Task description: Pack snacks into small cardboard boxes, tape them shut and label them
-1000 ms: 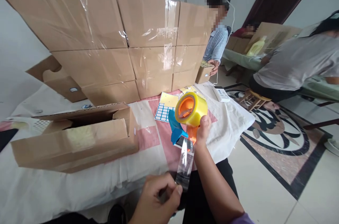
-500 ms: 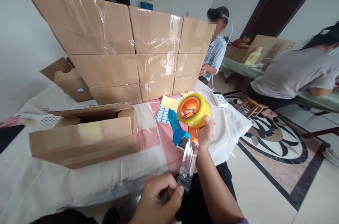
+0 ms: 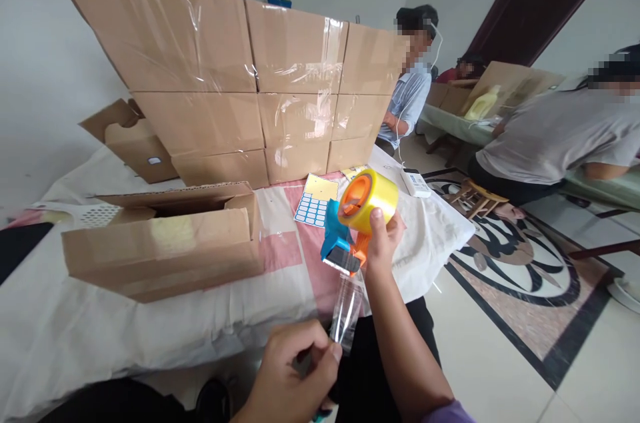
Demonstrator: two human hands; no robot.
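Note:
My right hand (image 3: 383, 243) grips the orange handle of a tape dispenser (image 3: 350, 223) with a blue guard and a yellow tape roll (image 3: 367, 193), held above the table's near edge. A strip of clear tape (image 3: 346, 306) runs down from the dispenser to my left hand (image 3: 293, 376), which pinches its free end between thumb and fingers. An open cardboard box (image 3: 165, 243) lies on its side on the white cloth to the left of both hands.
A wall of stacked, taped cardboard boxes (image 3: 250, 76) stands at the back of the table. A sheet of blue labels (image 3: 315, 206) and a white device (image 3: 415, 183) lie on the cloth. Two other people (image 3: 550, 136) sit at another table on the right.
The dispenser has tilted and come slightly lower and nearer. My left hand keeps its pinch on the tape end. The person at the back has lowered the small box out of sight.

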